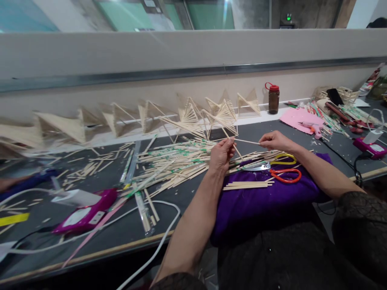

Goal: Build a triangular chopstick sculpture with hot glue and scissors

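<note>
Between my two hands runs a thin wooden stick [246,141]. My left hand [222,154] pinches its left end, and a second stick slants down from beside those fingers. At the other end, my right hand [276,141] has its fingers closed on the same stick. Just below lie scissors [286,175] with one yellow and one red handle, blades pointing left, on a purple cloth [256,209]. Several cut sticks [248,185] rest side by side on that cloth. A large heap of sticks [181,161], some in green-printed wrappers, spreads left of my hands.
Stick-built twisted frames [217,112] line the wall. A brown bottle [273,100] with a red lid stands behind. A pink glue gun [316,128] lies on pink paper at right. Magenta power strips [86,213] and white cables sit at both sides. Another person's sleeve [30,183] shows at left.
</note>
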`<move>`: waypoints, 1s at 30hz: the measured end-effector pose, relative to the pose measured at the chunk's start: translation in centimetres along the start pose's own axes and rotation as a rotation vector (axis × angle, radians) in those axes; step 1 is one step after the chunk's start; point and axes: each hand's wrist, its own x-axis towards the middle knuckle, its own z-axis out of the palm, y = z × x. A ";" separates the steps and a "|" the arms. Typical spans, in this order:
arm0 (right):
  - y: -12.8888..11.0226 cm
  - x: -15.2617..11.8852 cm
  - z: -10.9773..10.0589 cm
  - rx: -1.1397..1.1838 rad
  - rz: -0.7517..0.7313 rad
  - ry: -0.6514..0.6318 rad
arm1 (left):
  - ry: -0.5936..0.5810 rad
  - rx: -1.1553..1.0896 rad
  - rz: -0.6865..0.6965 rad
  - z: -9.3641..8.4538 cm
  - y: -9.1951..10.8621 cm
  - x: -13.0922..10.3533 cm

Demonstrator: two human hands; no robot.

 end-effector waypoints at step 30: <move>-0.9 -0.1 -0.3 0.457 0.318 -0.017 | -0.028 0.046 0.186 -0.3 0.9 -0.2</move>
